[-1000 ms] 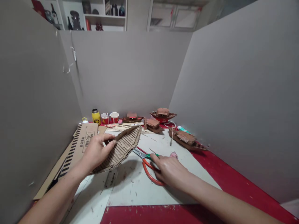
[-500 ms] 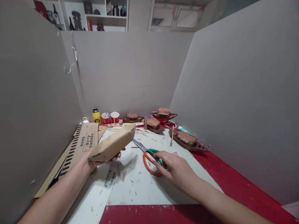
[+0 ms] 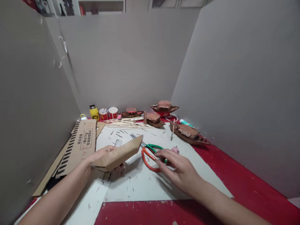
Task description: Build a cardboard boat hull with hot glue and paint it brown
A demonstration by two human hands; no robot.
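Note:
My left hand grips a folded cardboard boat hull, held tilted above the white sheet with its pointed end toward the right. Some of those fingers are hidden beneath the hull. My right hand is closed around the handles of the scissors, one handle orange and the other green. Their blades point away to the left, partly behind the hull's tip. A clear ruler lies under the hull, mostly covered by it.
Several brown model boats stand at the back and right. Thin wooden sticks, red paper cups and a yellow bottle are at the back. Printed cardboard leans at left. Grey partitions enclose the red table.
The view has tipped downward. My left hand has lowered the hull and shifted it right, so its tip now overlaps the scissor blades. My right hand remains at the scissors.

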